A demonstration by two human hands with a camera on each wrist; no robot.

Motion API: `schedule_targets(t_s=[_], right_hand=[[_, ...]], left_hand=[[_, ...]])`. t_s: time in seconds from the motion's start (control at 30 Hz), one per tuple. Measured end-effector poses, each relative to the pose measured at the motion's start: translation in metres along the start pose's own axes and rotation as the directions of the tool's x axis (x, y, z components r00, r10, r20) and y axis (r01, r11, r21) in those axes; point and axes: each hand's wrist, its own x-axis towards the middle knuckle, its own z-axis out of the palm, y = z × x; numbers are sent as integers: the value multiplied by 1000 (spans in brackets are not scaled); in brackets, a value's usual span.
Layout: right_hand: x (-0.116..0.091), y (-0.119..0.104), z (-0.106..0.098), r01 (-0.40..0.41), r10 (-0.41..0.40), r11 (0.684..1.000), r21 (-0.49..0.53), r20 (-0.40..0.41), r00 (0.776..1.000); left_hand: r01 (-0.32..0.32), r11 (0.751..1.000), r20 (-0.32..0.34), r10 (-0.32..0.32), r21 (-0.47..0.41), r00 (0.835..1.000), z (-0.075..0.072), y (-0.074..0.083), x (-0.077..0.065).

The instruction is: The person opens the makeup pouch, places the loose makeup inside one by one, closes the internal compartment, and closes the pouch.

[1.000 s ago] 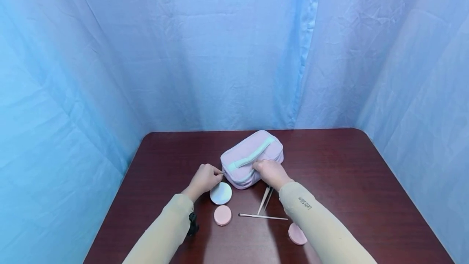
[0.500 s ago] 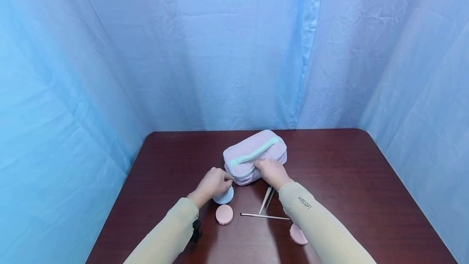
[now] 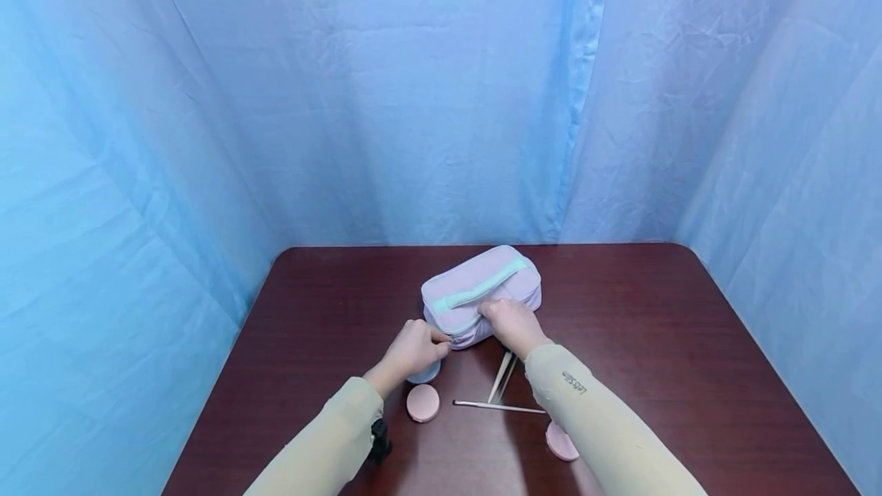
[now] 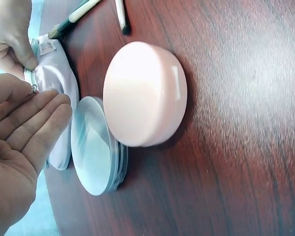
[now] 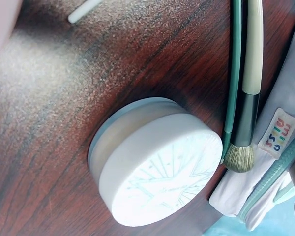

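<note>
A lilac zip pouch (image 3: 472, 280) with a mint handle (image 3: 482, 288) lies near the table's back edge. At its near left corner my left hand (image 3: 411, 348) pinches the small metal zipper pull (image 4: 33, 89) between thumb and forefinger, other fingers extended. My right hand (image 3: 513, 324) grips the pouch's front edge, just below the handle. Partly covered by my left hand is a round silver-topped compact (image 4: 94, 147); a pink compact (image 3: 423, 403) sits nearer me. Two makeup brushes (image 3: 501, 376) lie by the pouch, their bristle ends hidden under my right hand in the head view.
A thin brush (image 3: 499, 407) lies crosswise in front. A second pink compact (image 3: 561, 442) is partly under my right sleeve (image 3: 606, 419). In the right wrist view, a white round jar (image 5: 157, 164) with a star-patterned lid stands beside the brushes. Blue curtains surround the table (image 3: 331, 289).
My left hand has slid right along the pouch's front edge with the zipper pull, now covering more of the silver-topped compact. My right hand keeps its grip on the pouch.
</note>
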Motion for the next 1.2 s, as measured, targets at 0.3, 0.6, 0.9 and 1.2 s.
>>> schedule_targets(t_s=[0.3,0.6,0.9,1.2], right_hand=[[-1,-2,-1,-7,8,1000,-9,6,1000],[-4,-1,-1,-19,19,1000,-11,-9,1000],[-6,-2,0,-5,4,1000,-14,-34,999],[-6,5,-5,66,-66,996,55,-17,998]], left_hand=[[61,991,-2,-61,-116,998,7,10,6],[220,902,54,-216,-370,975,17,21,12],[274,794,69,-283,-543,957,25,28,16],[313,720,95,-327,-619,940,26,25,16]])
